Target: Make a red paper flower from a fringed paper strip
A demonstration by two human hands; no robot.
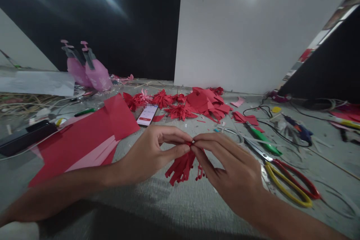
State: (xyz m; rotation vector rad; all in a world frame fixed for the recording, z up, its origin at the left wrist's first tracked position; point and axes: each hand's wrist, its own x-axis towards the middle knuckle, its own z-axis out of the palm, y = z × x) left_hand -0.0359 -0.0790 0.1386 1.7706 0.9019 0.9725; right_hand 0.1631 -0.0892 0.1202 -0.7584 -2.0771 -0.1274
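Both hands meet at the middle of the view over a red fringed paper flower (181,167). My left hand (157,148) pinches its gathered top between thumb and fingers. From the other side my right hand (227,161) pinches the same top, fingertips nearly touching those of the left. The cut strips hang down below the fingers, some curled at their ends. Exactly what lies between the fingertips is mostly hidden. Behind the hands lie finished-looking red fringed flowers (180,112) and a heap of cut red paper pieces (206,101).
Red paper sheets (87,138) with pink strips lie left, beside a phone (147,115). At right are scissors (292,183) with red and yellow handles, a green cutter (263,138) and a blue glue gun (298,129) with its cord. Pink spray bottles (97,73) stand back left.
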